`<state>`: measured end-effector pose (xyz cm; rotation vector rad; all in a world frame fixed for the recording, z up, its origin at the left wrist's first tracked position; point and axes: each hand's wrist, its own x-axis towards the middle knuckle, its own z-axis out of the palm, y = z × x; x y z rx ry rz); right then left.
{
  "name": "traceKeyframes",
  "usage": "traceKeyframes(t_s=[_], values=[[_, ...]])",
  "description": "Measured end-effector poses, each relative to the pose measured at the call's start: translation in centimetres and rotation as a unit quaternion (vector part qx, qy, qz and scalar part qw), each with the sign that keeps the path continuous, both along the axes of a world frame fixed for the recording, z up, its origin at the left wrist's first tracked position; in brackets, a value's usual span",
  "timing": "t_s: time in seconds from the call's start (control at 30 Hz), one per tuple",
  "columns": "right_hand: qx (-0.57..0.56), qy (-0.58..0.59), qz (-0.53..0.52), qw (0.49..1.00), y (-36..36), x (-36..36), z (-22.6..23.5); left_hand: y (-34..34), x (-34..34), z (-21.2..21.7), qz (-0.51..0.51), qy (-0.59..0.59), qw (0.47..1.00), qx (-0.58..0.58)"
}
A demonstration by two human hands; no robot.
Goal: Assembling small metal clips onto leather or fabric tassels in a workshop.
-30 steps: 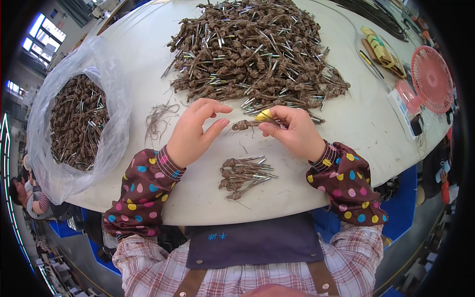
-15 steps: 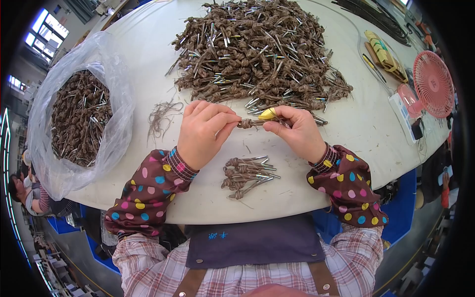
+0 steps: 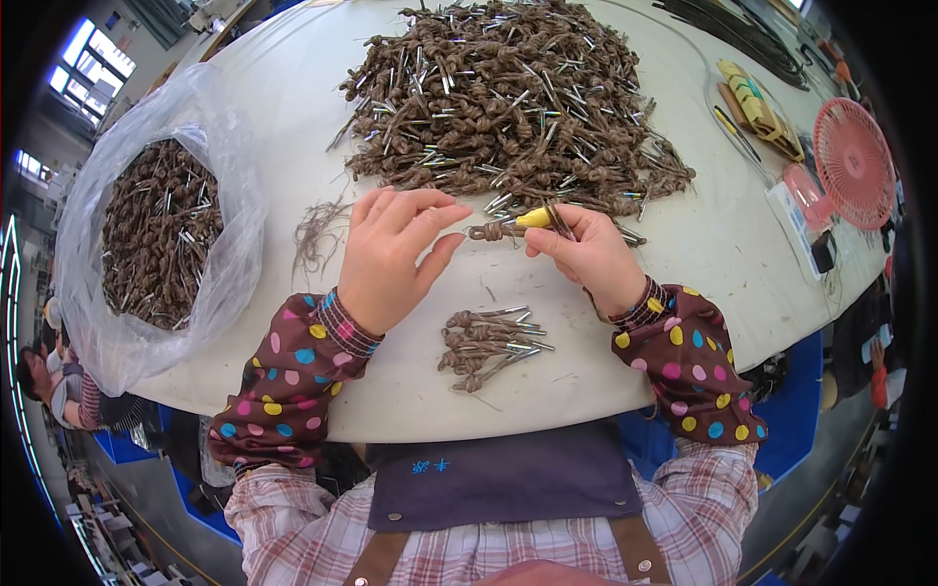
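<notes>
Above the table, my right hand is closed on a knotted brown cord, whose looped knot points left out of my fingers. A small yellow piece with a thin dark part shows at the same fingertips; its kind I cannot make out. My left hand is just left of the knot, apart from it, with thumb and fingers spread and nothing visible between them. Nearer to me lies a small group of knotted cords with metal-tipped ends pointing right.
A large heap of knotted cords covers the table's far middle. At left stands a clear plastic bag holding more. Loose thread scraps lie beside my left hand. A pink fan and a power strip are at right.
My left hand has let go of the knot and moved slightly left, its fingers opening. My right hand keeps hold of the cord, turned a little.
</notes>
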<state>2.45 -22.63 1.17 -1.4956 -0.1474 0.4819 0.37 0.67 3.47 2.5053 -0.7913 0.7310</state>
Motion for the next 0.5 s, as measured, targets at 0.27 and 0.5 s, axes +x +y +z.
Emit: traceKeyframes(t_s=[0.27, 0.5], values=[[0.006, -0.095, 0.022, 0.995, 0.4, -0.1, -1.2, -0.3, 0.2, -1.3, -0.024, -0.098, 0.991, 0.088], [0.050, 0.021, -0.008, 0.998, 0.9, -0.7, -0.6, -1.2, -0.1, -1.5, -0.013, 0.018, 1.000, -0.021]])
